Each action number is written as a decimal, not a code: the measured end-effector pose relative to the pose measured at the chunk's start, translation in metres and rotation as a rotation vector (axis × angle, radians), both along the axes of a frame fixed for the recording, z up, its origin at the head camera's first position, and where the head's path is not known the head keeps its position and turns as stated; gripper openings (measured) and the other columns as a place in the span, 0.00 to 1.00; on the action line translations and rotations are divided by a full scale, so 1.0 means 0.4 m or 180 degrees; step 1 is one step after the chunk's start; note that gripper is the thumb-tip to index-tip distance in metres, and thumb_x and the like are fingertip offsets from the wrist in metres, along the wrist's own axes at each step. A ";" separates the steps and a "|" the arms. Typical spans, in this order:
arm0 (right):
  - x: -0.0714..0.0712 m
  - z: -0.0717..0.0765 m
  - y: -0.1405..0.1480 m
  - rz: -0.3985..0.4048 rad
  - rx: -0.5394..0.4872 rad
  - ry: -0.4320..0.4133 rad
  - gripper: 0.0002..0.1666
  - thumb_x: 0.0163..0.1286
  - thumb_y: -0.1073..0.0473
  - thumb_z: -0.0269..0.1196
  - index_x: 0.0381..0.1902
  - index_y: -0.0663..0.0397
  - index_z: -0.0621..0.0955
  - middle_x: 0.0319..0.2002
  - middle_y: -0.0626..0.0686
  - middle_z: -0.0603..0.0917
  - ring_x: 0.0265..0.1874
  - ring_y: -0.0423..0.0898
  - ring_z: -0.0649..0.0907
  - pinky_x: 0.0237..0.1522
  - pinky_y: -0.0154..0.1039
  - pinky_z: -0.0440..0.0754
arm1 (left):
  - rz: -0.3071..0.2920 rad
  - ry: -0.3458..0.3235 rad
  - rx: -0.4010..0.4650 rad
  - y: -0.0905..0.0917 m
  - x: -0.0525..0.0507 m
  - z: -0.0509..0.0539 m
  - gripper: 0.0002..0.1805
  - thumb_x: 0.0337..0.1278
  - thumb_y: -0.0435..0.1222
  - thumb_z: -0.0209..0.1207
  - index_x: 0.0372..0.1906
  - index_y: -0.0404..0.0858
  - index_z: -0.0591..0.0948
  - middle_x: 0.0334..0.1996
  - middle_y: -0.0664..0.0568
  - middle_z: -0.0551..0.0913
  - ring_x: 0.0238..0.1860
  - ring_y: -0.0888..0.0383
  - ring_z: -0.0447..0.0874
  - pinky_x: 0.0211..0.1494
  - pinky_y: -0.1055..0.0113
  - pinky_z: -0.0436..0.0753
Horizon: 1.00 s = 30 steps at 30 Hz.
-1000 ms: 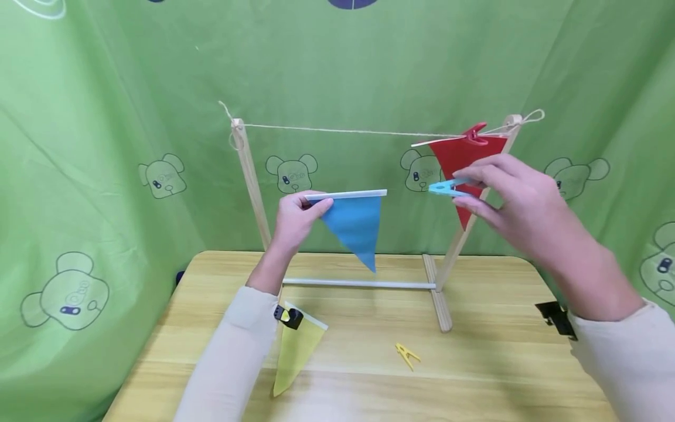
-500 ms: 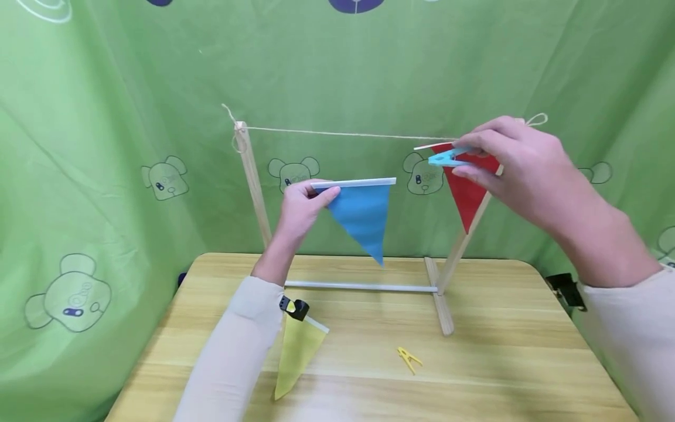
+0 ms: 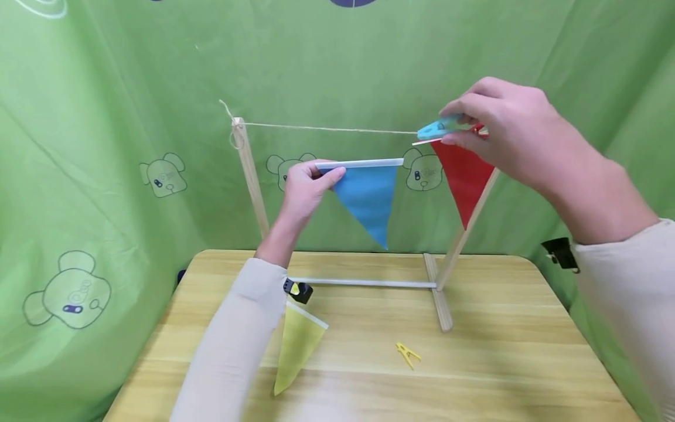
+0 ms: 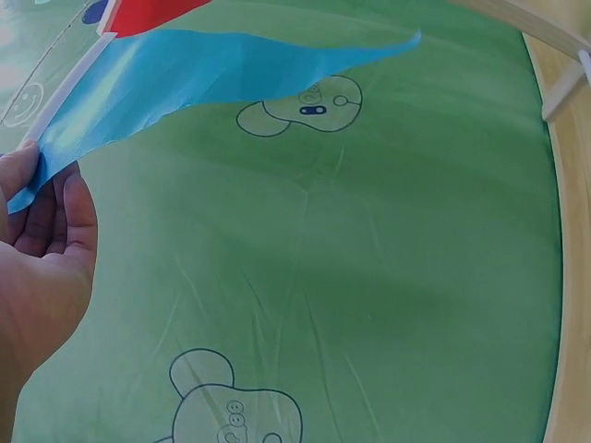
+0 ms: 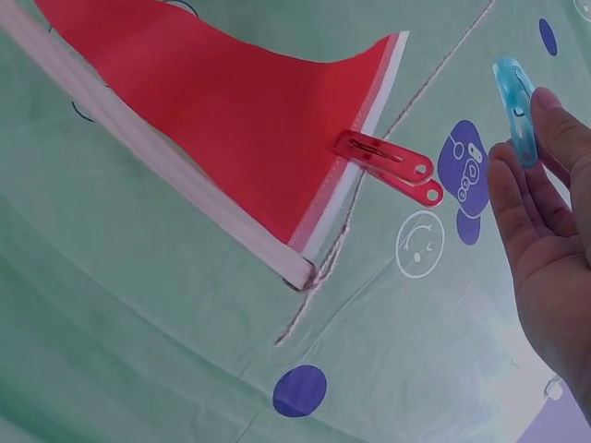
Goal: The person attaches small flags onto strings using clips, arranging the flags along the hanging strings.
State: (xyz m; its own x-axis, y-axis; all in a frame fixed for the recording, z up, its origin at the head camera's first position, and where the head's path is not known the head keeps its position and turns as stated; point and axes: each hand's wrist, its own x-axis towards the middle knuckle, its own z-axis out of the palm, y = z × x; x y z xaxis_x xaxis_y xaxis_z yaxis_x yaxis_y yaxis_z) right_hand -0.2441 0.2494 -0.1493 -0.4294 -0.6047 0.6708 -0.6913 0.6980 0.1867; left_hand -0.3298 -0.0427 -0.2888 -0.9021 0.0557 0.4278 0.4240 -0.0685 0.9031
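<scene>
A: ok where's the blue flag (image 3: 369, 193) on your feed?

B: Dead centre of the head view, a bit above the middle, hanging below the string (image 3: 327, 129). Its long side is the white top strip (image 3: 364, 163), running left to right with the right end a touch higher. The string dips slightly to the right, so I'd say nearly parallel, not quite.

A: which hand has it?

B: The left hand (image 3: 306, 192), thumb and fingers pinching the strip's left end. The right end and the bottom tip are free.

A: and the right hand (image 3: 514, 126)?

B: Upper right of the frame, pinching a blue clothespin (image 3: 436, 127), nose pointing left. It overlaps the string in the head view, but from the right wrist I see a gap beside it, so I wouldn't call it touching.

A: so what does it hinge on?

B: imo strip versus string. The flag lies lower left of the clothespin, and the right hand looks nearer the line. Can't tell from here how far apart they are in depth.

A: neighbours?

B: Red flag (image 3: 464, 176) near the free end, held on the string by a red clip (image 5: 379, 157). Lower in frame, a yellow flag (image 3: 300, 346) and yellow clothespin (image 3: 407, 355) lie on the table (image 3: 501, 363).
</scene>
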 end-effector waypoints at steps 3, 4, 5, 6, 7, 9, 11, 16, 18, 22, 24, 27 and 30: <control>-0.007 0.015 -0.006 -0.0049 0.0037 -0.0103 0.22 0.54 0.72 0.78 0.48 0.62 0.87 0.41 0.60 0.87 0.35 0.54 0.84 0.42 0.09 0.60 | -0.0047 0.0002 0.0049 0.008 -0.002 0.008 0.14 0.59 0.31 0.71 0.45 0.24 0.87 0.29 0.56 0.86 0.29 0.64 0.81 0.36 0.72 0.83; -0.010 0.019 -0.008 -0.0059 0.0046 -0.0126 0.22 0.54 0.72 0.78 0.48 0.62 0.87 0.41 0.60 0.87 0.36 0.55 0.84 0.42 0.10 0.60 | -0.0066 0.0000 0.0068 0.010 -0.003 0.009 0.14 0.60 0.30 0.71 0.45 0.24 0.87 0.29 0.56 0.86 0.29 0.64 0.81 0.36 0.72 0.83; -0.013 0.022 -0.010 -0.0075 0.0056 -0.0155 0.22 0.54 0.72 0.78 0.48 0.62 0.87 0.42 0.61 0.87 0.36 0.55 0.84 0.41 0.11 0.60 | -0.0079 0.0002 0.0084 0.012 -0.003 0.011 0.14 0.59 0.30 0.71 0.45 0.24 0.87 0.29 0.56 0.86 0.29 0.64 0.81 0.36 0.72 0.83; -0.016 0.025 -0.013 -0.0092 0.0064 -0.0196 0.22 0.54 0.72 0.78 0.48 0.62 0.88 0.42 0.61 0.87 0.36 0.55 0.84 0.41 0.11 0.61 | -0.0083 0.0000 0.0097 0.013 -0.004 0.011 0.13 0.59 0.30 0.71 0.45 0.24 0.87 0.28 0.56 0.86 0.29 0.64 0.81 0.36 0.72 0.83; -0.019 0.029 -0.016 -0.0105 0.0077 -0.0239 0.21 0.55 0.71 0.78 0.49 0.62 0.88 0.42 0.61 0.87 0.37 0.55 0.85 0.41 0.11 0.61 | -0.0088 -0.0005 0.0108 0.014 -0.003 0.012 0.13 0.59 0.30 0.71 0.45 0.24 0.87 0.29 0.56 0.86 0.29 0.63 0.81 0.36 0.72 0.83; -0.026 0.037 -0.023 -0.0133 0.0139 -0.0313 0.21 0.56 0.70 0.78 0.48 0.62 0.88 0.42 0.61 0.87 0.37 0.56 0.85 0.40 0.12 0.62 | -0.0089 -0.0013 0.0111 0.016 -0.004 0.014 0.13 0.59 0.30 0.71 0.45 0.24 0.87 0.29 0.55 0.86 0.29 0.63 0.81 0.37 0.71 0.83; -0.034 0.046 -0.032 -0.0172 0.0212 -0.0400 0.20 0.56 0.69 0.78 0.49 0.62 0.88 0.42 0.61 0.87 0.37 0.56 0.85 0.39 0.12 0.63 | -0.0076 -0.0023 0.0089 0.016 -0.004 0.017 0.13 0.60 0.30 0.71 0.45 0.25 0.87 0.29 0.55 0.86 0.29 0.63 0.82 0.38 0.69 0.84; -0.055 0.071 -0.050 -0.0213 0.0375 -0.0495 0.19 0.56 0.67 0.78 0.47 0.63 0.88 0.41 0.63 0.87 0.34 0.56 0.87 0.36 0.15 0.71 | -0.0055 -0.0020 0.0041 0.020 -0.008 0.031 0.12 0.60 0.31 0.71 0.44 0.26 0.87 0.30 0.53 0.87 0.30 0.62 0.82 0.41 0.63 0.85; -0.061 0.079 -0.054 -0.0213 0.0416 -0.0510 0.18 0.56 0.67 0.79 0.45 0.64 0.89 0.41 0.63 0.87 0.33 0.57 0.87 0.36 0.19 0.78 | -0.0080 -0.0004 0.0047 0.023 -0.010 0.039 0.12 0.60 0.31 0.71 0.44 0.26 0.87 0.30 0.53 0.87 0.30 0.62 0.82 0.41 0.64 0.85; -0.066 0.091 -0.062 -0.0280 0.0536 -0.0607 0.16 0.58 0.67 0.78 0.44 0.63 0.89 0.41 0.63 0.87 0.35 0.58 0.88 0.40 0.36 0.89 | -0.0114 0.0034 0.0078 0.030 -0.015 0.051 0.12 0.60 0.31 0.71 0.44 0.26 0.87 0.29 0.54 0.86 0.29 0.62 0.81 0.38 0.68 0.84; -0.070 0.096 -0.068 -0.0295 0.0615 -0.0641 0.15 0.59 0.66 0.77 0.44 0.64 0.89 0.41 0.63 0.87 0.36 0.58 0.87 0.42 0.50 0.91 | -0.0101 0.0043 0.0114 0.031 -0.018 0.056 0.12 0.60 0.30 0.71 0.44 0.25 0.87 0.28 0.55 0.86 0.28 0.63 0.82 0.37 0.70 0.84; -0.079 0.102 -0.075 -0.0308 0.0730 -0.0661 0.14 0.58 0.66 0.77 0.43 0.64 0.89 0.40 0.64 0.87 0.35 0.56 0.87 0.43 0.56 0.90 | -0.0084 0.0035 0.0136 0.032 -0.019 0.060 0.12 0.60 0.30 0.71 0.44 0.24 0.87 0.27 0.56 0.86 0.28 0.63 0.82 0.36 0.71 0.83; -0.090 0.110 -0.076 -0.0378 0.0838 -0.0711 0.15 0.58 0.65 0.78 0.43 0.65 0.89 0.39 0.64 0.87 0.33 0.55 0.87 0.43 0.55 0.90 | -0.0130 0.0023 0.0142 0.036 -0.017 0.064 0.13 0.60 0.30 0.71 0.44 0.24 0.87 0.27 0.56 0.86 0.28 0.63 0.81 0.37 0.72 0.83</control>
State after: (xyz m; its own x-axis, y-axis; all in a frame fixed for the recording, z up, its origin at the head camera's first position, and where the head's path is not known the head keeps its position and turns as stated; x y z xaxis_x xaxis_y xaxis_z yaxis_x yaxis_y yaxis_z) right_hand -0.2799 0.2189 -0.1053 -0.6253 -0.6813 0.3804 -0.6524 0.7240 0.2243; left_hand -0.3365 -0.0284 -0.2634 -0.8964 0.0730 0.4373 0.4266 -0.1261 0.8956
